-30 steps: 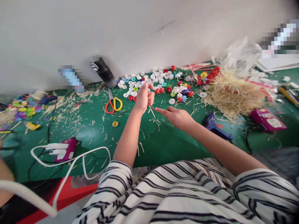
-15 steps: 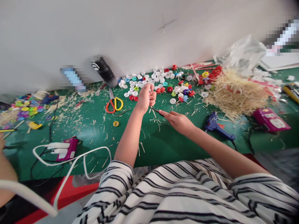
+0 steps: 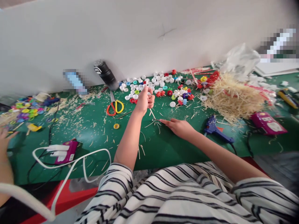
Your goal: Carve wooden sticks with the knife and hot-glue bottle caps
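Observation:
My left hand is closed around a thin pale wooden stick, whose lower end slants down toward the table. In my right hand is a slim dark blade, its forefinger stretched along it. The blade's tip is at the stick's lower end; whether it touches is too small to tell. Under them lie loose pale shavings. Behind my left hand spread many white bottle caps. Scissors with one red and one yellow handle lie left of it.
A blue glue gun and a heap of wood strands lie to the right, near a purple power strip. At left are a second power strip with white cables, a black bottle and another person's hand.
The blade has moved down and away from my left fist, and more of the stick shows between them. At far left, the other person's hand has come further into view.

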Tool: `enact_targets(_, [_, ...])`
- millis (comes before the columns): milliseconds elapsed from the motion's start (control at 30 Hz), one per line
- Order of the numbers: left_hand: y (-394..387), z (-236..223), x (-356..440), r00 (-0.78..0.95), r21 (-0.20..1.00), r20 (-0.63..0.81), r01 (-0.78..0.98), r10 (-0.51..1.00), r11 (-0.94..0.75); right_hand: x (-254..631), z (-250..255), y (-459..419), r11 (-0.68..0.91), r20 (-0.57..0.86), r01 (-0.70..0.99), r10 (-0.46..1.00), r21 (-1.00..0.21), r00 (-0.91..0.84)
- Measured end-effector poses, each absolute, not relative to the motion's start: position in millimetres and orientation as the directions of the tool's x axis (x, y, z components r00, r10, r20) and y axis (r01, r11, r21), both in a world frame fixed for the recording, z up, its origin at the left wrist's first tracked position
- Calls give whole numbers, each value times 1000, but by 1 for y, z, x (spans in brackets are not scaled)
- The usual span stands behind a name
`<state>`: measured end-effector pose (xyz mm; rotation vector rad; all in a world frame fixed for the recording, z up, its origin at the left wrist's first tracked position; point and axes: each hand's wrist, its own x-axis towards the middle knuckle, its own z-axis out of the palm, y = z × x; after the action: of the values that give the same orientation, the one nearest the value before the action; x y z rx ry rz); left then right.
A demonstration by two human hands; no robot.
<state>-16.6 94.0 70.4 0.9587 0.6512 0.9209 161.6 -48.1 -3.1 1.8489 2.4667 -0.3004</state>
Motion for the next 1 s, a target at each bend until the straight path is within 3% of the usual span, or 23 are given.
enact_targets(133, [96, 67, -14, 388, 903, -27, -385, 921, 189, 162, 4, -48, 303, -124, 944, 940, -130, -319])
enact_targets(433, [88, 72, -8, 395, 928, -24, -332, 919, 167, 163, 45, -29, 382, 29, 923, 923, 35, -383])
enact_targets(767, [90, 74, -11, 398, 888, -108, -374, 911, 269, 157, 11, -40, 240, 20, 931, 970, -277, -244])
enact_targets(1000, [91, 73, -14, 423, 887, -117, -363, 898, 286, 162, -4, -54, 241, -43, 946, 966, -217, -256])
